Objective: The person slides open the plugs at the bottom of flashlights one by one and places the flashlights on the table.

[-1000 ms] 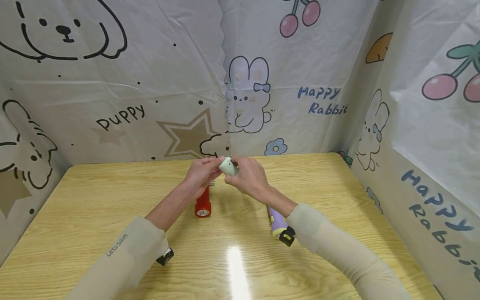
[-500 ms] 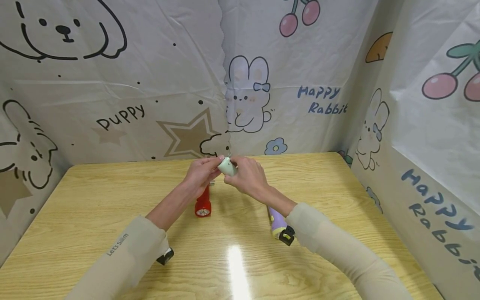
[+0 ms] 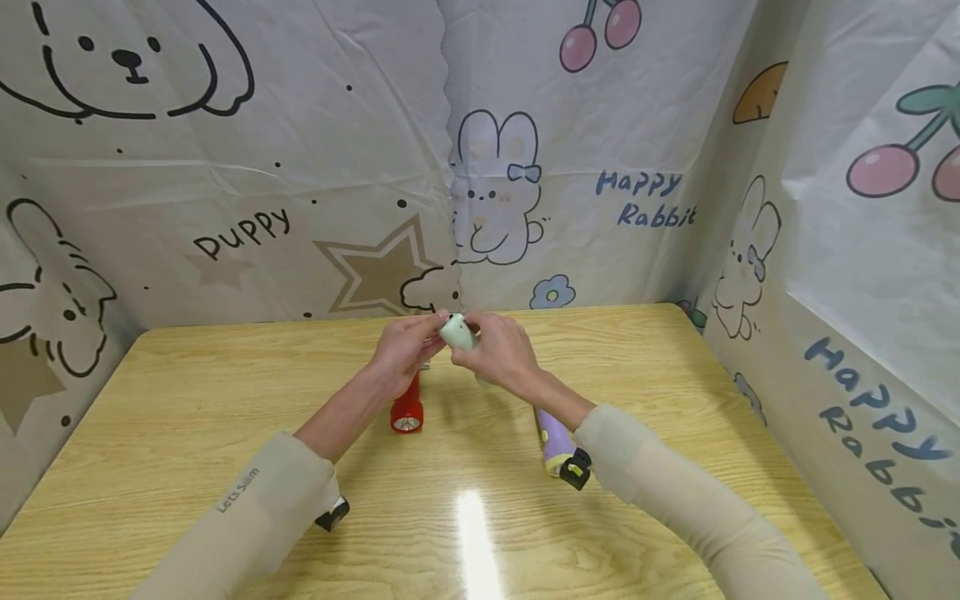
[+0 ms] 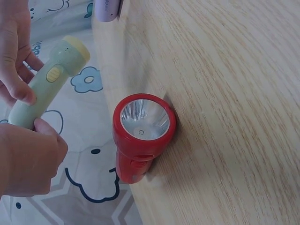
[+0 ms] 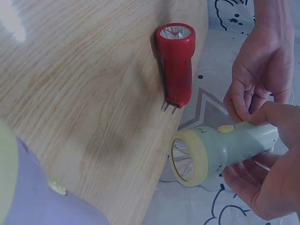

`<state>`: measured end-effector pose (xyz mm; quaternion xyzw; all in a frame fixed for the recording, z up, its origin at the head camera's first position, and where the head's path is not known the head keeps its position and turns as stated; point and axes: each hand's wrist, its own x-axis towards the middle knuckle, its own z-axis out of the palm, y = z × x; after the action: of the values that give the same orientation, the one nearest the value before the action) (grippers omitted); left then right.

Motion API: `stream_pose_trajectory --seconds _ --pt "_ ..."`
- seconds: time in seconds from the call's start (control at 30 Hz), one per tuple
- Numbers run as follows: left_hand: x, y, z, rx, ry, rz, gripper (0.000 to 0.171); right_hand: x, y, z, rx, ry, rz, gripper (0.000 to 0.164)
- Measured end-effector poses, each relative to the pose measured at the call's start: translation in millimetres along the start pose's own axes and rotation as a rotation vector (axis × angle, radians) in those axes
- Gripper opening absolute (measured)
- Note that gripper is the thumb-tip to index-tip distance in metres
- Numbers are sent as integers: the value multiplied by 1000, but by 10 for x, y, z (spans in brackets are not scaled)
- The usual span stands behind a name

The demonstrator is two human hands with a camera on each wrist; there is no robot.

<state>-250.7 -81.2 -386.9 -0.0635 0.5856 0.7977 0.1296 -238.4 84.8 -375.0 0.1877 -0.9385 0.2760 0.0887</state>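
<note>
A pale green flashlight [image 3: 456,332] with a cream rim and an oval cream switch is held up above the far part of the table. My right hand [image 3: 498,354] grips its body, thumb on one side and fingers on the other, as the right wrist view shows. At the tail end, my left hand [image 3: 401,350] pinches it with thumb and fingertips. In the left wrist view the flashlight [image 4: 49,82] points away from the left hand [image 4: 30,157]; its lens is visible in the right wrist view and looks unlit. The tail end is partly hidden by fingers.
A red flashlight [image 3: 407,412] with plug prongs at its tail lies on the wooden table [image 3: 225,392] below the left hand. Under the right forearm lies a purple flashlight [image 3: 555,433] with a yellow rim. Cartoon-printed cloth [image 3: 360,167] hangs behind and at the sides.
The green flashlight has tilted slightly in the hands, and a small pale patch now shows beneath the right hand. Both arms stay almost in place.
</note>
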Motion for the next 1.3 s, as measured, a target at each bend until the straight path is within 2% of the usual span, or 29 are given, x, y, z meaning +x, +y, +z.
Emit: stream_pose_trajectory --seconds 0.33,0.67,0.93,1.3 --pt "2 -39 57 25 -2 3 46 1 52 -20 32 3 13 24" --pt "-19 -44 81 151 -16 38 40 2 56 -36 37 -5 48 19" --pt "-13 -71 73 147 -7 22 38 -4 55 -33 75 -29 51 17" --pt "-17 -67 16 157 -18 -5 45 -16 65 -3 146 -69 75 23"
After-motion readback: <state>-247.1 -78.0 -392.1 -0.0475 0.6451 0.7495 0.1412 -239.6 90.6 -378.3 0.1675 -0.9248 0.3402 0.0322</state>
